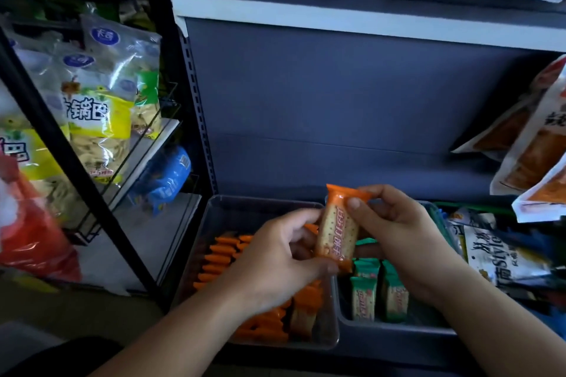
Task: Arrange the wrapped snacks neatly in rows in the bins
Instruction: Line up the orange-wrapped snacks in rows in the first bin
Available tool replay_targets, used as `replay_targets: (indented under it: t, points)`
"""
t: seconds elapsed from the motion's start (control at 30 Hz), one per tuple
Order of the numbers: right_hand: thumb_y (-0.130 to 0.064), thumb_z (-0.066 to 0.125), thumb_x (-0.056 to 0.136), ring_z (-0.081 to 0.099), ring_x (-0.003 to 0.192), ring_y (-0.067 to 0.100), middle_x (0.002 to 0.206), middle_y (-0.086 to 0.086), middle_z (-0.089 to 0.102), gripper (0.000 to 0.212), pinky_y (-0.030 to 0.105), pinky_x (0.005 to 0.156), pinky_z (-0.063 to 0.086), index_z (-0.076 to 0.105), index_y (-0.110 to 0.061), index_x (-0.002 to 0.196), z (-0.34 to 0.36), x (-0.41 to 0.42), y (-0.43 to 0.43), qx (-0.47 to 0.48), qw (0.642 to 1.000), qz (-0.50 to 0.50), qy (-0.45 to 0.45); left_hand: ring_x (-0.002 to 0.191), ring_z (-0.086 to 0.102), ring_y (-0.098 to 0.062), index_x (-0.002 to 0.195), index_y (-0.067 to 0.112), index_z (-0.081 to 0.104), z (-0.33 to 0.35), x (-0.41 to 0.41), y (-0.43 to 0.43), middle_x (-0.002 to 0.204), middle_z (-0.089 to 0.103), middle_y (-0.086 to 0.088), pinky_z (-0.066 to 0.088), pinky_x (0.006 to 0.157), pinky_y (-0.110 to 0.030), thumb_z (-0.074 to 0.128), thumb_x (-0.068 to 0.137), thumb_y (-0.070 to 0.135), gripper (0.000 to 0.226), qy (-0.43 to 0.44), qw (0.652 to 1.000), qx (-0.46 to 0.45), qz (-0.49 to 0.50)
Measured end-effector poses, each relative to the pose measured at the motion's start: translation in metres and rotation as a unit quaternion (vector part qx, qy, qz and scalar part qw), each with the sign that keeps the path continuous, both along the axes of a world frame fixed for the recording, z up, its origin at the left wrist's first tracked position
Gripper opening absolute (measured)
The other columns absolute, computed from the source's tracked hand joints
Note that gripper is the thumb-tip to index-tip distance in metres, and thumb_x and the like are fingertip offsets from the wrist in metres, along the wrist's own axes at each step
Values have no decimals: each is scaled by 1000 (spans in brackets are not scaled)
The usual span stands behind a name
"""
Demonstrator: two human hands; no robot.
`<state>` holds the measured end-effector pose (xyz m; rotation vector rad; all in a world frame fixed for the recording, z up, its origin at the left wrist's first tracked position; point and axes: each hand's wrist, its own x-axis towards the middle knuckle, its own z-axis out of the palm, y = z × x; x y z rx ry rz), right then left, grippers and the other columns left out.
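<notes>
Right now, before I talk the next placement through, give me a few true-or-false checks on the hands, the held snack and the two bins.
1. The left hand and the right hand both hold one orange-wrapped cracker packet. True.
2. That packet rests inside a bin. False: it is held up above the bins.
3. The clear bin holds orange packets in rows. True.
4. The grey bin holds orange packets. False: it holds green packets.

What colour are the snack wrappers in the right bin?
Green snacks in the right bin, with pale middles; the head view shows them best.
</notes>
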<state>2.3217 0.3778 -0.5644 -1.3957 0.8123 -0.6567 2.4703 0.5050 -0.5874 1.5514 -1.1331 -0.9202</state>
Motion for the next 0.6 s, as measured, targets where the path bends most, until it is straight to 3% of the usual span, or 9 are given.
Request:
replay_targets:
  t: [0.13,0.27,0.37,0.47,0.53,0.6]
  points:
    - [-19,67,97,74,76,29,91,17,75,15,46,64,61,65,-6,105,-10,10,-14,32,999,16,5,85,73,-11,129,38,66,0,4,-2,94,77,9,57,79,-23,84,84,12,55,-31,1000,-1,6]
    - [-19,66,98,73,72,30,87,16,76,16,43,60,61,64,-4,105,-15,16,-20,15,1000,6,15,79,70,-2,126,40,69,-3,8,-2,88,74,15,58,76,-28,84,85,26,47,-145,989,-11,37]
    - [-18,67,99,75,70,29,85,15,76,15,36,55,59,60,-5,104,-15,21,-19,-8,1000,-14,18,73,67,-5,130,43,64,-8,13,-5,83,70,12,57,72,-34,81,86,41,47,-175,982,31,61]
    - [-16,70,96,77,72,30,87,14,75,15,37,56,61,59,-6,100,-14,21,-16,-34,999,-23,24,96,62,4,136,43,56,-11,14,-6,107,66,21,53,81,-20,74,86,57,55,-222,972,57,60]
    - [-15,73,94,76,71,30,88,15,74,16,40,57,62,59,-6,95,-15,21,-11,-44,998,-23,24,112,54,8,128,43,55,-8,9,-8,120,60,27,44,89,-11,74,82,62,53,-254,963,18,87]
    - [-18,76,91,76,73,28,90,12,74,15,43,59,63,63,-12,93,-15,20,-4,-63,998,-5,28,111,57,5,117,42,56,-4,3,-8,114,61,26,48,89,-18,78,78,61,49,-252,962,-21,103]
